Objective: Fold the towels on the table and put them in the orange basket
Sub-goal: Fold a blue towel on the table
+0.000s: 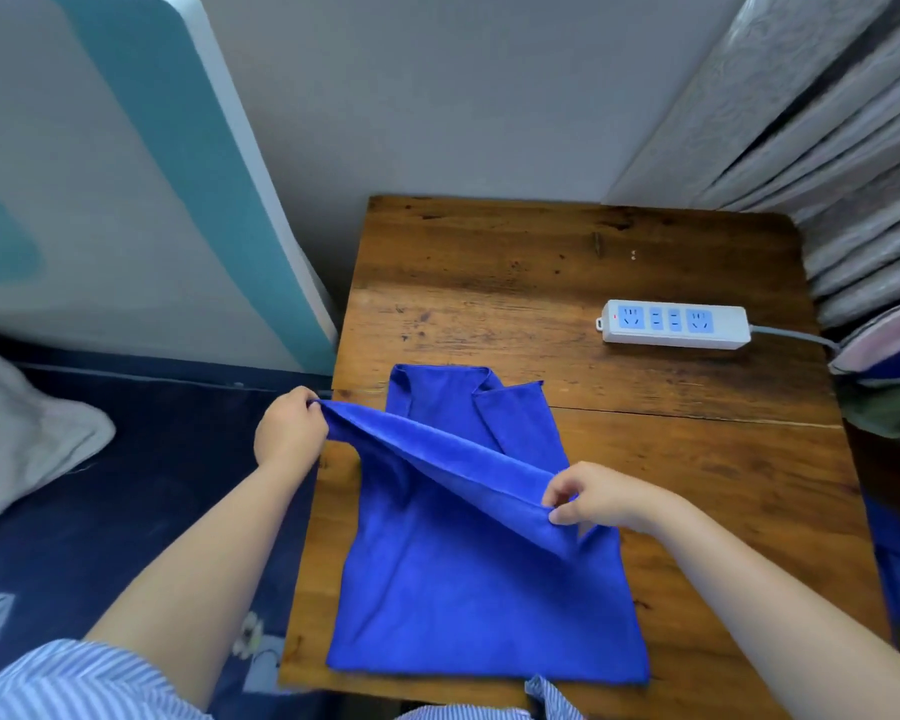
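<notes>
You pinch the blue towel [468, 553] at two corners: your left hand [289, 433] grips one with fingers curled round it, your right hand [593, 493] nips the other between thumb and fingertips. The rest of the cloth lies on the table [645, 459] below your fingers. Keep the lifted edge taut and bring both corners over evenly onto the edge lying opposite. The orange basket is not in view. No readable writing shows anywhere, not even on the power strip [676, 324] beyond your right fingers.

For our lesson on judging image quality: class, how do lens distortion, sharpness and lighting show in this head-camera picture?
Head view: wide-angle bending curves the grey pleated curtain and the wall's edges; the blue microfibre towel and white power strip are sharp, the left margin softer; soft, even light puts a mild sheen, no harsh shadows, on the brown wooden table.
</notes>
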{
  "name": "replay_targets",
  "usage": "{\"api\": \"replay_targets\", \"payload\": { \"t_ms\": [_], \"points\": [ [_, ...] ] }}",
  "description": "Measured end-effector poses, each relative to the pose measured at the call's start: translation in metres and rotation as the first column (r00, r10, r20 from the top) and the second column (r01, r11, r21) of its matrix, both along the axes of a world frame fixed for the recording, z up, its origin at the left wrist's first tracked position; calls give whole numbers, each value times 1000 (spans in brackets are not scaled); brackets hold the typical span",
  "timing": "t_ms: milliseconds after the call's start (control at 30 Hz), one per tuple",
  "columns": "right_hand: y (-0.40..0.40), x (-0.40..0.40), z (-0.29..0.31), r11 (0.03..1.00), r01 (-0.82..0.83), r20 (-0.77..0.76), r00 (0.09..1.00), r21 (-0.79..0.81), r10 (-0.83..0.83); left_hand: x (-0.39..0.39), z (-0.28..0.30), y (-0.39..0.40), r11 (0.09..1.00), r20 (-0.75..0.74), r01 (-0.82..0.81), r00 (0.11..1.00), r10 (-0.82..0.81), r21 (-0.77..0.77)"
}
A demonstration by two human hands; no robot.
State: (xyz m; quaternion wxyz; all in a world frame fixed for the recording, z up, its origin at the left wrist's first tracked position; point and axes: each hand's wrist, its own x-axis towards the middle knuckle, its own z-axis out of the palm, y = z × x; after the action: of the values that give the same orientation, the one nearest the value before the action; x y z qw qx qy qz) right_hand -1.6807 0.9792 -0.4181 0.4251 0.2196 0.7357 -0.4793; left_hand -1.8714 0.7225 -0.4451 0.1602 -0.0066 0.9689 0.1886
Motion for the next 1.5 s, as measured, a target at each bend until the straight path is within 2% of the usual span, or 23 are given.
{"api": "replay_targets", "payload": {
  "t_ms": [100, 200, 267, 400, 467, 567, 667, 833, 933, 967, 1033, 1100, 1167, 1233, 1333, 1433, 1500],
  "points": [
    [-19, -6, -12, 997, -35, 17, 999, 62, 34, 5, 2, -17, 995, 29, -38, 999, 41, -90],
    [-26, -19, -26, 942, -2, -116, 992, 335, 44, 9, 3, -28, 991, 42, -5, 999, 11, -135],
    [-22, -29, -34, 853, 48, -201, 977, 519, 68, 12, 2, -29, 992, 49, 85, 996, -80, -92],
    [-6, -48, -44, 740, 93, -265, 957, 666, 118, 15, 0, -9, 968, 28, 246, 968, -247, 41],
    [1, -57, -46, 710, 93, -288, 944, 698, 159, 15, -1, 4, 941, -5, 328, 945, -328, 82],
    [7, -68, -51, 718, 27, -273, 934, 696, 229, 11, -2, 24, 897, -11, 428, 903, -430, 112],
    [13, -74, -60, 716, -18, -255, 928, 698, 272, 5, -2, 44, 841, 29, 527, 845, -534, 121],
    [21, -76, -76, 703, 19, -294, 916, 711, 273, -4, 3, 69, 713, 127, 688, 702, -701, 135],
    [28, -78, -84, 738, -19, -334, 884, 675, 328, -6, 5, 82, 660, 128, 728, 648, -750, 184],
    [31, -78, -86, 754, -40, -336, 879, 656, 339, -8, 4, 86, 672, 114, 716, 664, -739, 188],
    [35, -80, -86, 752, -91, -334, 856, 653, 394, -11, -1, 93, 766, 105, 620, 761, -640, 174],
    [38, -82, -87, 745, -96, -343, 844, 661, 413, -15, -7, 100, 900, 152, 395, 893, -423, 185],
    [39, -83, -89, 729, -117, -332, 833, 674, 442, -17, -16, 103, 965, 213, 215, 946, -244, 149],
    [41, -83, -89, 729, -130, -325, 833, 672, 448, -18, -25, 106, 971, 259, 238, 937, -234, 16],
    [43, -82, -85, 760, -110, -357, 834, 641, 422, -19, -32, 106, 916, 251, 353, 920, -302, -190],
    [46, -79, -82, 769, -97, -389, 818, 632, 423, -23, -36, 101, 866, 197, 394, 917, -347, -307],
    [49, -77, -80, 768, -102, -400, 806, 632, 436, -27, -38, 94, 866, 175, 371, 928, -330, -335]
  ]
}}
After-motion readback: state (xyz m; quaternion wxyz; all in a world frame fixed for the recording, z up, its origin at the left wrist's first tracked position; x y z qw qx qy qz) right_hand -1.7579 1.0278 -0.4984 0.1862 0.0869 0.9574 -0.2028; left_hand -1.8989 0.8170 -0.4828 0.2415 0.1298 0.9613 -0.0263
